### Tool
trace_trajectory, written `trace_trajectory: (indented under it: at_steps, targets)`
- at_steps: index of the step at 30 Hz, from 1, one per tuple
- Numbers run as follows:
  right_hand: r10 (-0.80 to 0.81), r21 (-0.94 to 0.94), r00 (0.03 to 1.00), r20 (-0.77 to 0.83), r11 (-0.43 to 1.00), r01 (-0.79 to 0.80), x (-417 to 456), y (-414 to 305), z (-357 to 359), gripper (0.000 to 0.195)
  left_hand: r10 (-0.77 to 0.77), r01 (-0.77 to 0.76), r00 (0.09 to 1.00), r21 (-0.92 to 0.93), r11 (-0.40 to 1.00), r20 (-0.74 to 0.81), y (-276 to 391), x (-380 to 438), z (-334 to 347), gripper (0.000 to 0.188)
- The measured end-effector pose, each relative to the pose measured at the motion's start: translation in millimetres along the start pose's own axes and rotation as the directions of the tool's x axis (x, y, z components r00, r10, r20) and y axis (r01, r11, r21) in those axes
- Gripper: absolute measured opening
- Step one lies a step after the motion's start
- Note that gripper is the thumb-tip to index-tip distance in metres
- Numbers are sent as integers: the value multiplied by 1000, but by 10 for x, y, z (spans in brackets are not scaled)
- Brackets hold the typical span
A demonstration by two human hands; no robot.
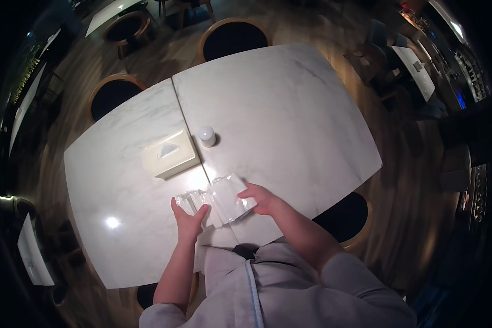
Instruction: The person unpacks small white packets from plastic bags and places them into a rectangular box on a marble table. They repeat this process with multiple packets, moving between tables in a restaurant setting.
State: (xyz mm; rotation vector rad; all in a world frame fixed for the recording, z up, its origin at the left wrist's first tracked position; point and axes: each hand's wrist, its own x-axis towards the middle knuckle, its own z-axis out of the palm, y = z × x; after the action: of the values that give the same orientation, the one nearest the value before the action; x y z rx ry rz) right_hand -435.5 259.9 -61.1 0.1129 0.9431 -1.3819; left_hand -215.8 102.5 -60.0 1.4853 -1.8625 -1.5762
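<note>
My right hand (263,199) grips the right edge of a white pack in shiny transparent plastic (229,199), probably paper tissues. Its thumb lies on top, and the other fingers are mostly hidden underneath. Left of that pack, my left hand (192,217) spans more crinkled, plastic-wrapped white packs (194,201), thumb on one side and a finger on the other. The two groups touch or overlap; how many packs there are, I cannot tell. All this is over the near edge of a white marbled table (279,110), across its seam.
A cream tissue box (176,158) stands beyond my left hand, tissue showing in its slot. Right of it is a small white cylindrical container (207,136) with a rounded top. Round-backed dark chairs (235,40) surround the table, one close at my right (344,217).
</note>
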Motion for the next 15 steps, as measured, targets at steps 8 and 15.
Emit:
trace_trajectory:
  at_steps: [8,15]
  targets:
    - [-480,-397,798,-365,855,333,163,66,-607,64,-103,110,993,-145,983,57,-10,74,-188,82]
    - [-358,-937,906,-224,336,-99,199,240,564,101,-97,162,975,-344,925,200,-343,142,-67,64]
